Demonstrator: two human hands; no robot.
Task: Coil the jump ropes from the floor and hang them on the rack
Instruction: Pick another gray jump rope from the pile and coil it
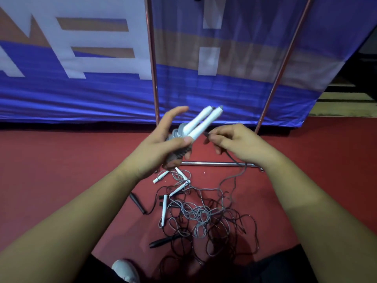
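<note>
Above red floor [61, 160], just before rack [216, 164]: left grip [163, 144] clamped on paired white handles [202, 121] and grey wraps [178, 133], thumb pressed across to stop the coil slipping, forefinger lifted clear. Right grip [234, 141] pinched on loose cord [231, 158], palm down, level with the bundle, probably to feed the next turn. Other ropes [204, 215] tangled below, none visible on the rack.

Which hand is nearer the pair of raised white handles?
Left. The left hand grips the white handles together with the coiled grey cord. The right hand sits just to their right, pinching the cord's loose run, apparently off the handles.
</note>
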